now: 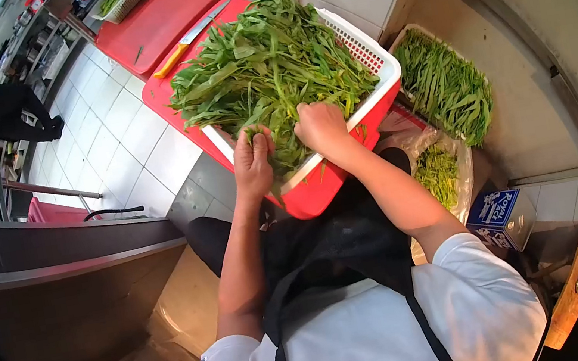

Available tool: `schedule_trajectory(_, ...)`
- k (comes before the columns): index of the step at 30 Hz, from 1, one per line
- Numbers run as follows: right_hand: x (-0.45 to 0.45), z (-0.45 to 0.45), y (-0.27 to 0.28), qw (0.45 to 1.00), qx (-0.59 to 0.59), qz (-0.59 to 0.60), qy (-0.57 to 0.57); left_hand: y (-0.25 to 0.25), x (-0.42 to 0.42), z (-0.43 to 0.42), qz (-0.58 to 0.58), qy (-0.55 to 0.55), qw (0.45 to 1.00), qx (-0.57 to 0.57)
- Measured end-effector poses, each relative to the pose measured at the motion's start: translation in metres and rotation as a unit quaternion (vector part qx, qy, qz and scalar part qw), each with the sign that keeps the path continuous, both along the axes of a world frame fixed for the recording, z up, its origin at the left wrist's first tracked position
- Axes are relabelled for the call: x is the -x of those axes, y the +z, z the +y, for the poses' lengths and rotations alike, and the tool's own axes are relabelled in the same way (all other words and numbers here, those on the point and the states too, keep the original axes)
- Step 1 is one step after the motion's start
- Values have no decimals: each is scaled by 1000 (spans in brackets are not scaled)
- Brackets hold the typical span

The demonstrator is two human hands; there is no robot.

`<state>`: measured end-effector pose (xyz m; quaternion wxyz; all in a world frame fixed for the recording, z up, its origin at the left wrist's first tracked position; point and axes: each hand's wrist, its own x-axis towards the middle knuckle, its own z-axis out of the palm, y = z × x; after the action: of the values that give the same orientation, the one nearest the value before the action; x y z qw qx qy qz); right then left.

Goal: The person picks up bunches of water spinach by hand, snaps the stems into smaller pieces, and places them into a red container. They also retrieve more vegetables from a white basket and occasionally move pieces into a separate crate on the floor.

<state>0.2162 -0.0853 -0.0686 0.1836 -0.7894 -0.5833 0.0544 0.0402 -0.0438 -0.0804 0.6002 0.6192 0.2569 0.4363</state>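
A large heap of leafy greens (263,63), long-leaved like water spinach, fills a white plastic basket (386,65) on a red lid or board (321,192). At the basket's near edge, my left hand (253,157) is closed with fingers and thumb pinching some of the greens. My right hand (322,128) is curled into a fist just to its right, over the near part of the heap, gripping stems that its fingers mostly hide. Beyond the heap's left side lies a knife (188,41) with a yellow handle, flat on the red surface.
A second basket of greens (444,84) stands at the right, above a plastic bag of cut stems (438,176). A blue printed tin (503,218) is lower right. Another red lid (158,20) lies behind. Far left, a person in dark clothes (1,105) stands by shelves.
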Motion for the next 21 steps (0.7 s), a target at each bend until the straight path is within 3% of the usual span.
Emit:
schedule_trajectory(5, 2, -11, 44, 971, -114, 209, 25, -13, 1, 3, -31, 32, 999, 9)
schedule_trajectory(10, 6, -24, 87, 936, -196, 284, 66, -10, 1, -1, -57, 65, 996, 4)
schedule_trajectory(16, 2, -21, 54, 944, -136, 297, 44, -13, -1, 2, -27, 82, 996, -25)
schedule_trajectory(19, 9, -24, 19, 916, -204, 345, 20, -1, -3, -6, -16, 68, 997, -13)
schedule_trajectory(21, 10, -29, 11, 924, -183, 337, 11, 6, -6, -7, 2, 59, 998, -21)
